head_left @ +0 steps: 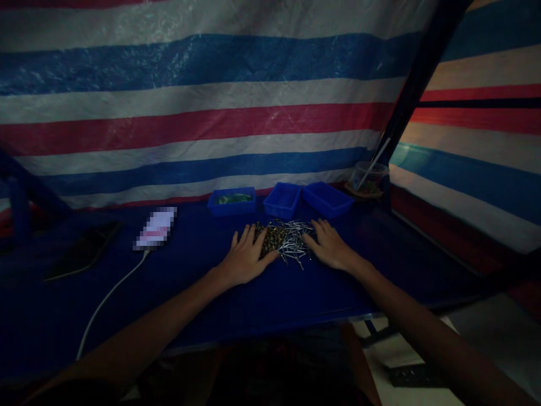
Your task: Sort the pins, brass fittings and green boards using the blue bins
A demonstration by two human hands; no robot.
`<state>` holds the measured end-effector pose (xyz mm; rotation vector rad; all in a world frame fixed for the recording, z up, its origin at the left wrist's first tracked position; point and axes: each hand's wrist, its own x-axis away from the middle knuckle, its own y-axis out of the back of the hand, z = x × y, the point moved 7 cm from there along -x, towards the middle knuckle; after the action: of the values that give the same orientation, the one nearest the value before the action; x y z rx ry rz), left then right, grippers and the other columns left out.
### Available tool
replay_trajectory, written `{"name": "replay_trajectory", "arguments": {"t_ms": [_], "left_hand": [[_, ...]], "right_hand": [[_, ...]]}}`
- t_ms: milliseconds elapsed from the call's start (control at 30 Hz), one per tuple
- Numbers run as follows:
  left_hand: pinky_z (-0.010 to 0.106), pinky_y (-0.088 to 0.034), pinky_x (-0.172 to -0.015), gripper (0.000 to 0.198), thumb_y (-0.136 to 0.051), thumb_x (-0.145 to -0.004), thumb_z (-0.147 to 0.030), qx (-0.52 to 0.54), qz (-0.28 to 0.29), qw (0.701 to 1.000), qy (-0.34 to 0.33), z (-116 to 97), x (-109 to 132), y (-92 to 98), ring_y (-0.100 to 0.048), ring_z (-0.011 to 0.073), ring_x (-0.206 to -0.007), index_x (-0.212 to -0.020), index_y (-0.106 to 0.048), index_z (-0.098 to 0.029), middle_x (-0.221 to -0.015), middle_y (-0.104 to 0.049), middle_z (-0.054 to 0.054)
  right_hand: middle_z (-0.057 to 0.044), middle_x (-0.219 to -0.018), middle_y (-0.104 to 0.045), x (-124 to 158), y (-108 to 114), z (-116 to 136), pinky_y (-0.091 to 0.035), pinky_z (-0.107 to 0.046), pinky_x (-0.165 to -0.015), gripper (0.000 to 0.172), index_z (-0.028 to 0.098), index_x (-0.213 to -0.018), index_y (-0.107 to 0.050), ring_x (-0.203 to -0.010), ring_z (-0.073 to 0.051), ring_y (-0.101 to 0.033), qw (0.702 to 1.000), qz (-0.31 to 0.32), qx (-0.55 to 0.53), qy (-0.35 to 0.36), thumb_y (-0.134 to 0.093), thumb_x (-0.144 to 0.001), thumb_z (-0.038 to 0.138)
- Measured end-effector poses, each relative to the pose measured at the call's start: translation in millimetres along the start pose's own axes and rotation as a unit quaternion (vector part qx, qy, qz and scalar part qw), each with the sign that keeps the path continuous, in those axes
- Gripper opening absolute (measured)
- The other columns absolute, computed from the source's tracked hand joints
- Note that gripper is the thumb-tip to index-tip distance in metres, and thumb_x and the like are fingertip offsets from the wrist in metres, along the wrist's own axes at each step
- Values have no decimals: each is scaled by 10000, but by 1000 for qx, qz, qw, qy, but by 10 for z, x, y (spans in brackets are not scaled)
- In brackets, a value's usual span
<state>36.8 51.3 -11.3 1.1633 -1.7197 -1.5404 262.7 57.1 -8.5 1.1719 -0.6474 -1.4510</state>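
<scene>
A mixed pile lies on the blue table (262, 304), made of thin silver nail-like metal pins (291, 242) and small brass-coloured pieces (270, 238). Their exact kind is too small to make out. My left hand (243, 256) rests palm down at the pile's left edge, fingers spread, the thumb and fingertips touching the brass-coloured pieces. On the opposite side, my right hand (329, 245) lies flat with its fingers apart, the thumb against the silver pins. Neither hand grips anything. Just behind the pile stand two blue plastic trays, one in the middle (282, 213) and one at the right (329, 211).
Farther left, another blue tray (232, 210) holds something green. A lit phone (155, 228) with a white cable (107, 296) and a dark flat device (84, 251) lie at the left. A clear container (367, 176) stands at the back right, before a striped tarp (211, 124).
</scene>
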Motion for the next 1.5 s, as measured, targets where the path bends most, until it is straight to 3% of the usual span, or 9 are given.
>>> {"name": "replay_trajectory", "arguments": {"t_ms": [200, 333, 533, 633, 733, 833, 1033, 1267, 1500], "left_hand": [[570, -169, -1121, 673, -250, -929, -553, 57, -23, 997, -39, -424, -214, -64, -98, 329, -1425, -1435, -282, -111, -1526, -203, 198], [575, -177, -1118, 533, -258, -958, -437, 74, -64, 993, -61, -377, -274, 135, -158, 295, -1421, -1409, -301, -156, -1507, -272, 163], [558, -248, -1089, 485, -518, -852, -388, 14, -244, 969, 25, 813, -508, 928, -295, 340, -1354, -1269, -471, -144, -1443, -331, 180], [569, -346, -1023, 479, -670, -709, -423, 22, -162, 983, 87, 1393, -540, 851, -391, 388, -1276, -1086, -589, -139, -1364, -401, 185], [517, -416, -983, 361, -627, -754, -409, 53, -134, 985, 97, 1567, -370, 731, -477, 336, -1200, -1013, -609, -158, -1237, -498, 141], [509, -364, -1037, 385, -662, -734, -426, 82, -139, 984, 72, 1504, -181, 708, -413, 329, -1263, -1029, -604, -186, -1246, -499, 114], [471, -458, -952, 931, -736, -646, -368, 295, -124, 947, 19, 1487, -220, 677, -511, 302, -1191, -1407, -224, -211, -1328, -467, 161], [431, -529, -856, 663, -776, -599, -321, 339, -190, 922, -2, 1357, -297, 847, -573, 282, -1099, -1178, -467, -221, -1227, -541, 106], [488, -436, -1003, 228, -694, -728, -212, 114, -257, 943, -178, 443, -82, 1353, -457, 272, -1243, -915, -565, -192, -1261, -479, 71]], "right_hand": [[-185, -1514, -233, 44, -289, 442, -196, -519, -1130, 725, 101, -1456, -258, -1411, -313, -167, 993, 98, 12, 61, -171, -922, 583], [-177, -1492, -301, -13, -261, 741, -226, -485, -1135, 639, 100, -1435, -307, -1403, -290, -218, 987, 86, -9, 137, -182, -948, 494], [-165, -1427, -396, -337, 86, 858, -280, -499, -1105, 570, 136, -1370, -409, -1371, -301, -282, 985, -60, 4, 164, -354, -918, 477], [-158, -1391, -446, -612, 78, 759, -293, -520, -1085, 544, 141, -1324, -469, -1368, -317, -280, 984, -56, 46, 164, -442, -887, 464], [-136, -1228, -592, -802, -23, 554, -272, -548, -1078, 356, 156, -1123, -615, -1308, -301, -383, 984, -12, 96, 149, -452, -896, 377], [-142, -1269, -567, -838, 19, 323, -249, -530, -1093, 267, 151, -1034, -646, -1292, -282, -406, 984, -30, 126, 120, -453, -886, 262], [-194, -1390, -435, -741, 202, 67, -313, -445, -1079, 399, 98, -1224, -558, -1296, -294, -403, 989, -83, 112, 46, -464, -840, 154], [-205, -1313, -467, -700, 208, 180, -356, -482, -1038, 386, 109, -1166, -596, -1267, -340, -401, 988, -110, 87, 66, -500, -856, 317], [-174, -1263, -485, -585, 279, 492, -343, -502, -1037, 396, 143, -1168, -587, -1261, -326, -384, 984, -117, -16, 134, -490, -860, 372]]}}
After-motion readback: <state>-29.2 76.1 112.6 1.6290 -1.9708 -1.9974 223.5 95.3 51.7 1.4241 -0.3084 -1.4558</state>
